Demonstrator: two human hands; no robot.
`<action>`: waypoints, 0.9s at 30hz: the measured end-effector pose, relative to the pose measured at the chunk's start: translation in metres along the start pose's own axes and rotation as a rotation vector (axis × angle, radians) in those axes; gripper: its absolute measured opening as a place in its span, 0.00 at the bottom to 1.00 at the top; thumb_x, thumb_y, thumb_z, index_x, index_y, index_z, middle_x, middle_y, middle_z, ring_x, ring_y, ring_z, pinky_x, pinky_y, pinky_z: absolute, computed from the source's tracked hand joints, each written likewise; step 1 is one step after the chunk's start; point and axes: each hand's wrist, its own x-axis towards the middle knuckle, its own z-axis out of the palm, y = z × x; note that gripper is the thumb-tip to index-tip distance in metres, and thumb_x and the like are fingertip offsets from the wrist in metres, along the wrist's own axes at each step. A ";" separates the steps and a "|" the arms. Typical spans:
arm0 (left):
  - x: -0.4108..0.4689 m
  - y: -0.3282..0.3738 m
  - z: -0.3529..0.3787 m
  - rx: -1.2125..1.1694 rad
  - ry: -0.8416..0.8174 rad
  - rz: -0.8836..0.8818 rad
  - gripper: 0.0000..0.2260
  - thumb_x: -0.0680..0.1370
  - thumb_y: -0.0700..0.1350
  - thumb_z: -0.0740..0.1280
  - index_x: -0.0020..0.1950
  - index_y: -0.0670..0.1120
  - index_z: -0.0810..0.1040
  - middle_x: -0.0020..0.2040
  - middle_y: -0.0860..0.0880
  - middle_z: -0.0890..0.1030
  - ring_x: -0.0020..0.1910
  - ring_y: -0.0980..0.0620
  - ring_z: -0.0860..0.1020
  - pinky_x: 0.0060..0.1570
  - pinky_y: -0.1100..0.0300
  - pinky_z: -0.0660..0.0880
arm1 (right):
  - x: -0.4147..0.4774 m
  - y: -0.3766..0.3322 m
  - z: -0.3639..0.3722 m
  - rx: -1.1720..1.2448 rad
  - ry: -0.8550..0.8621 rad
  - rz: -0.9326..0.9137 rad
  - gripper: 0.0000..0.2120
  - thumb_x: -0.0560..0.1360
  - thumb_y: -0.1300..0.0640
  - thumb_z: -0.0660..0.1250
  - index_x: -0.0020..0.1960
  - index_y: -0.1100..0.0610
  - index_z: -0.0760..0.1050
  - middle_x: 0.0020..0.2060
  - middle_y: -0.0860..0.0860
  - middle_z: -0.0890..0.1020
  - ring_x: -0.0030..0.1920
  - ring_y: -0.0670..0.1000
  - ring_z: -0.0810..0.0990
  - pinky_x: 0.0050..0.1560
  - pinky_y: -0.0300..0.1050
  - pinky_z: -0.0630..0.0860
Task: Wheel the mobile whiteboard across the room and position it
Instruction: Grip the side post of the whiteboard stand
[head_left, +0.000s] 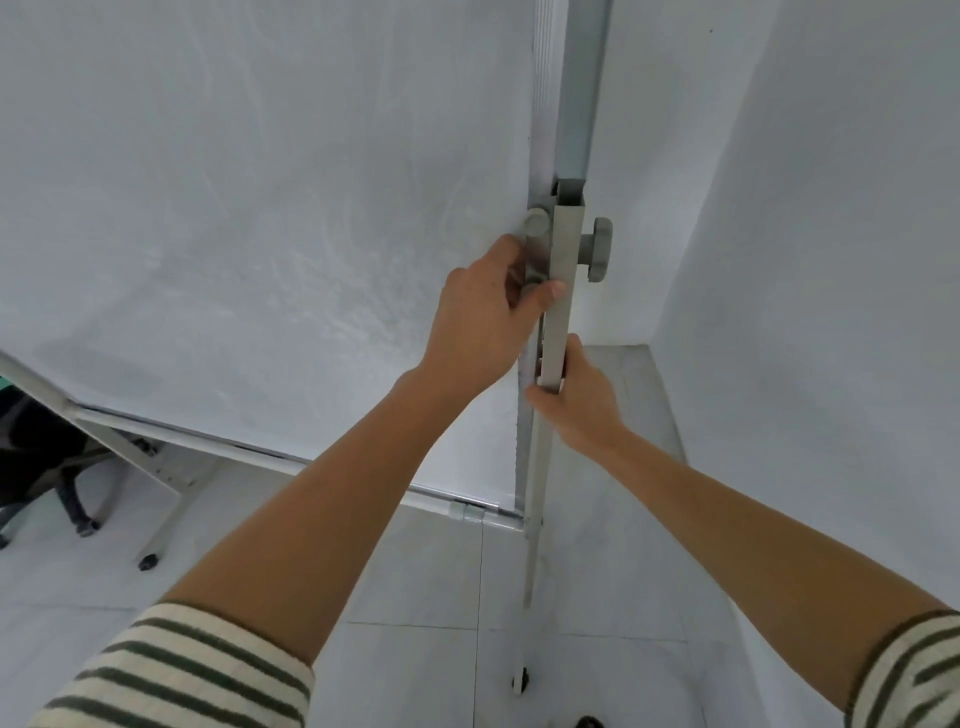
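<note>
Mobile whiteboard (234, 208) filling the upper left and centre of the frame, smeared white surface facing the camera, its right edge meeting a grey upright stand post (563, 291) just right of centre. Left hand (485, 317) clamped around the board's edge and post, thumb laid across the post front, beside a grey locking knob (597, 249). Right hand (576, 395) lower down, closed around the same post from the right side. Striped sleeves (171, 670) at the bottom corners. Caster (519, 680) at bottom centre on pale floor tiles (415, 571). White wall (831, 260) close on the right. Dark office chair (36, 467) at the left edge.
</note>
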 end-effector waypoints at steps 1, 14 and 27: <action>-0.006 0.001 -0.003 0.002 -0.005 0.005 0.08 0.77 0.49 0.68 0.51 0.48 0.72 0.42 0.50 0.82 0.40 0.48 0.83 0.46 0.54 0.82 | -0.008 -0.002 0.002 -0.006 0.005 -0.001 0.14 0.69 0.56 0.68 0.52 0.55 0.66 0.38 0.52 0.78 0.37 0.55 0.79 0.38 0.53 0.78; -0.111 -0.006 -0.076 -0.062 -0.093 0.077 0.13 0.77 0.51 0.67 0.55 0.43 0.74 0.45 0.47 0.85 0.41 0.46 0.83 0.46 0.49 0.82 | -0.129 -0.052 0.060 0.012 0.113 0.069 0.14 0.72 0.55 0.67 0.54 0.55 0.67 0.40 0.55 0.80 0.38 0.56 0.80 0.40 0.57 0.80; -0.188 -0.007 -0.137 -0.057 -0.152 0.101 0.12 0.78 0.48 0.66 0.58 0.43 0.72 0.44 0.46 0.83 0.39 0.46 0.82 0.42 0.58 0.79 | -0.207 -0.090 0.099 0.051 0.127 0.089 0.15 0.74 0.58 0.65 0.57 0.54 0.65 0.42 0.55 0.81 0.39 0.57 0.81 0.37 0.51 0.76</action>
